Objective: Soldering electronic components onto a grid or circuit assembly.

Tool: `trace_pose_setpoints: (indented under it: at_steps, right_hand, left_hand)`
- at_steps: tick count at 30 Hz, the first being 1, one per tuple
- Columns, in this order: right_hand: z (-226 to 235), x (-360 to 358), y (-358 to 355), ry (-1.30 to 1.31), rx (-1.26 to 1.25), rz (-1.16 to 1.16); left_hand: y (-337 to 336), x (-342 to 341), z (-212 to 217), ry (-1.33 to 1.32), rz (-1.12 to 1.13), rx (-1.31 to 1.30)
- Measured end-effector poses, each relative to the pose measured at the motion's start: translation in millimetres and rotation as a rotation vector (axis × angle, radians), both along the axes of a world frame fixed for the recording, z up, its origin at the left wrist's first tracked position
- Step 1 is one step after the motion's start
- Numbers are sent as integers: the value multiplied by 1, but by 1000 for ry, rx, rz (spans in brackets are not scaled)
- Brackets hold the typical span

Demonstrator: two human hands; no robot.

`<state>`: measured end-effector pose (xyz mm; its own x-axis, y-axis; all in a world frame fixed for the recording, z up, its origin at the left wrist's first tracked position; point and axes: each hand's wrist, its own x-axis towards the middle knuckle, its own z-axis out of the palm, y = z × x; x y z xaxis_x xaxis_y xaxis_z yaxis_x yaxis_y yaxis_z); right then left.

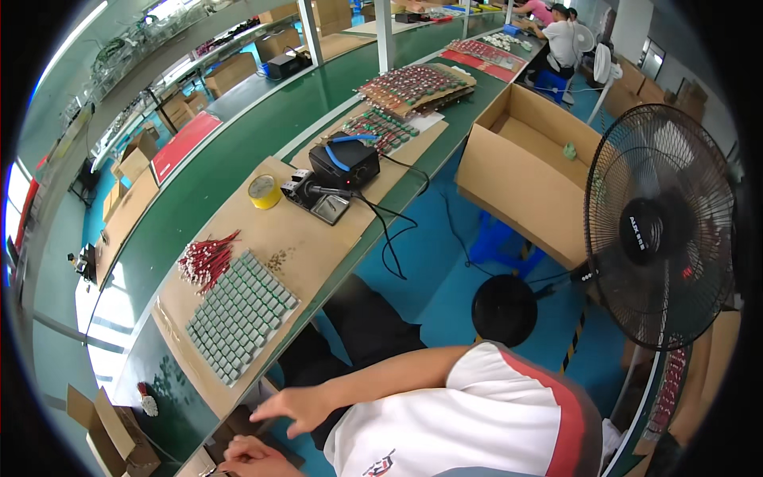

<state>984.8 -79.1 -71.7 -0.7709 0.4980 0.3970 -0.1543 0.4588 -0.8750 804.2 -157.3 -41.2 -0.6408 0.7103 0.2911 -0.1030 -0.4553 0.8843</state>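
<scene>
My right hand (292, 409) reaches over the near edge of the bench, fingers stretched out, with nothing seen in it. Just below it, my left hand (256, 456) has its fingers curled. What it may hold is hidden at the lower rim of the picture. Beyond the hands, a block of small white square pieces with green edges (241, 316) lies in rows on a cardboard sheet (322, 253). Beside the block is a bundle of red wires with white ends (208, 264).
A black soldering station (343, 163) with an iron stand (327, 207) and a yellow roll (263, 191) stand farther along the bench. Stacked boards with red parts (417, 87) lie beyond. To the right are a large open carton (520, 171) and a standing fan (660, 226). Several people sit far back.
</scene>
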Motion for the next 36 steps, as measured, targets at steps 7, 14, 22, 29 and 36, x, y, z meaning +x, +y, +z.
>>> trace_pose_setpoints:
  at_steps: [7, 14, 22, 29, 36]
  right_hand:
    - [50, 40, -6, 76, -421, 290]
    - [92, 200, -25, 176, -191, 233]
    - [112, 324, -61, 124, 0, -193]
    - [101, 349, -69, -34, -78, -564]
    - [97, 312, -63, -97, -13, -696]
  left_hand:
    - [-43, -161, 92, -191, -325, 597]
    - [-98, -264, 24, -428, -266, 396]
    - [-87, -253, -34, -224, 116, 170]
    - [-93, -249, -162, -183, 451, -232]
    - [-181, -258, -340, -212, 242, -751]
